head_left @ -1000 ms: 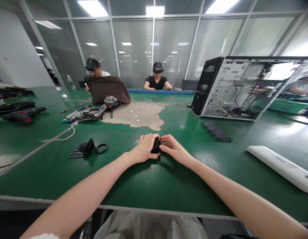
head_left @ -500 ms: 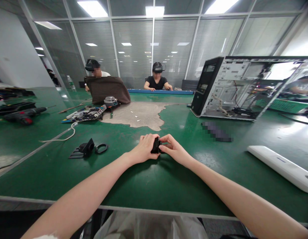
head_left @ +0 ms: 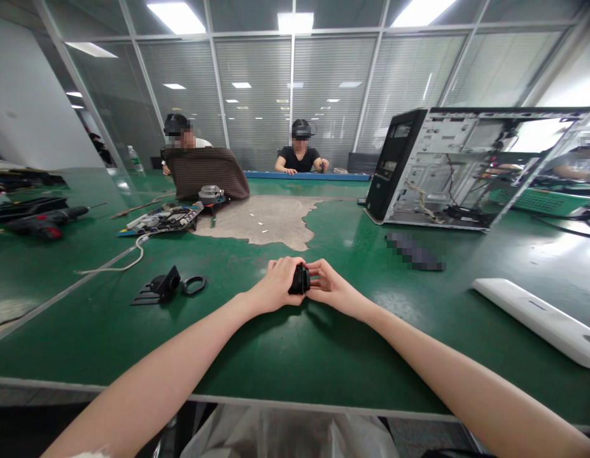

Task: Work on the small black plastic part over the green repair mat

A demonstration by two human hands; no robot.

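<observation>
Both hands meet over the green table (head_left: 256,356), around a small black plastic part (head_left: 300,280) with a rounded, ring-like right end. My left hand (head_left: 275,283) is wrapped round its left side, and the palm hides much of it. The fingers and thumb of my right hand (head_left: 331,286) are closed about the right end. Left of my hands lie a black bracket (head_left: 163,286) with slats and a round socket, and a separate black ring (head_left: 194,285).
An open computer case (head_left: 438,172) stands at the right, behind a white elongated device (head_left: 538,321). Circuit boards (head_left: 163,218), a white cable (head_left: 142,245) and a power drill (head_left: 49,221) lie at the left. Two people (head_left: 299,156) sit across the table.
My right fingers have shifted slightly around the right end of the black part, so more of its rounded end shows. My left hand has stayed in place.
</observation>
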